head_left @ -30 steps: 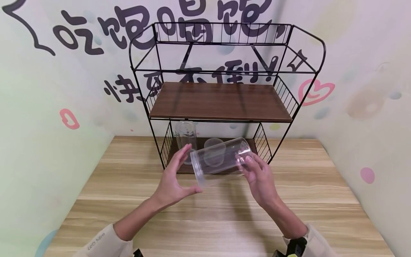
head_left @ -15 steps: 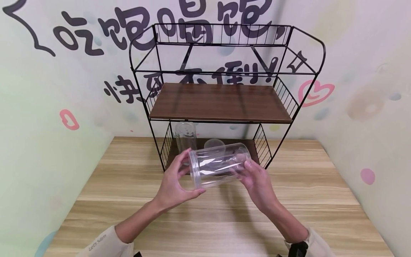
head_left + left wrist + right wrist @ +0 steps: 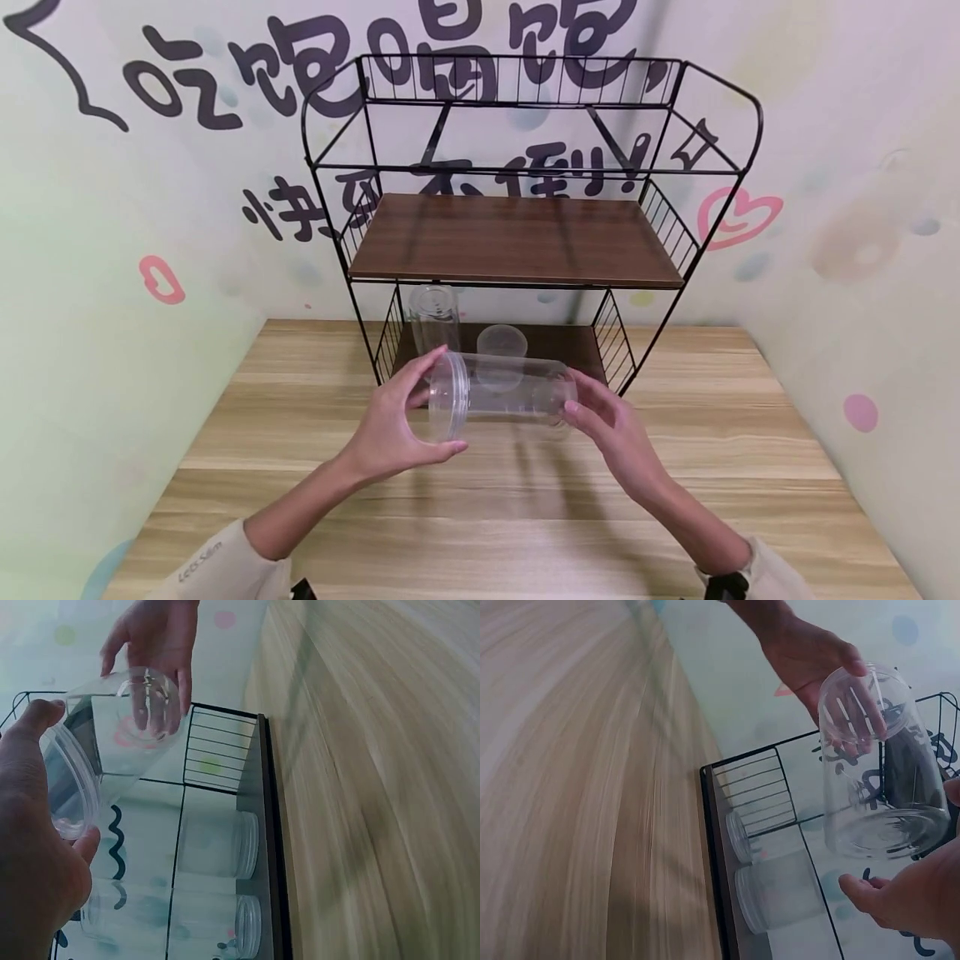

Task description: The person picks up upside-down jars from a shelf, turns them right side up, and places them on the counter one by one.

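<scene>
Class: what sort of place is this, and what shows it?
Probably a dining or snack corner, perhaps staged: a wood-grain table, a black wire rack with clear containers on its lowest shelf, and big wall lettering about eating and drinking.

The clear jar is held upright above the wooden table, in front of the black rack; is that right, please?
Not quite: the head view shows the clear jar turned on its side, not upright; it is held above the wooden table, in front of the black rack.
</scene>
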The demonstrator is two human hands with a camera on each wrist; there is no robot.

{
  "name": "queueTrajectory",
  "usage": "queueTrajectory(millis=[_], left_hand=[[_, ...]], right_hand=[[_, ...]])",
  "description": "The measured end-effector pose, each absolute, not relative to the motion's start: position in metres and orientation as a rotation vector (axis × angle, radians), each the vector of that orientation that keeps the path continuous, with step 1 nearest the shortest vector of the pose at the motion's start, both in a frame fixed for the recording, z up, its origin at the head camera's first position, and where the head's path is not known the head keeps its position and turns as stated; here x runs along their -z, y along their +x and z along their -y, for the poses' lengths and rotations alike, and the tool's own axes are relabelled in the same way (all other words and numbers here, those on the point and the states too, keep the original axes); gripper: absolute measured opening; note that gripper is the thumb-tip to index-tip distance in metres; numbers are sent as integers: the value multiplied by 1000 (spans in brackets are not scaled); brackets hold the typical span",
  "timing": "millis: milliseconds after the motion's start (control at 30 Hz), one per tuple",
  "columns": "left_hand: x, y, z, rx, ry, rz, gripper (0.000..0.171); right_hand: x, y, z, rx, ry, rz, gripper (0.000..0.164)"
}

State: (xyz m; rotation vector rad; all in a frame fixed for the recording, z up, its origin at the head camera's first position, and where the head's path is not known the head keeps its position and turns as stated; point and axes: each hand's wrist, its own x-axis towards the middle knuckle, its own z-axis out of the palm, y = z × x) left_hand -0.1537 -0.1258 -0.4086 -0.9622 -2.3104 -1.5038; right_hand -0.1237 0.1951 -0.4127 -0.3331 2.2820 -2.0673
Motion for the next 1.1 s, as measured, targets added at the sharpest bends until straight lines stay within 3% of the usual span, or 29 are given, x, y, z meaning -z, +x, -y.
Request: queueTrajectory(millis=[633, 1100], left_hand=[[389, -161, 157, 1202, -948, 2582, 116], [379, -165, 183, 951, -956, 2638, 109]], right_hand=[[378, -108, -240, 1806, -555, -3037, 77], [334, -141, -267, 1774, -416, -3242, 84]])
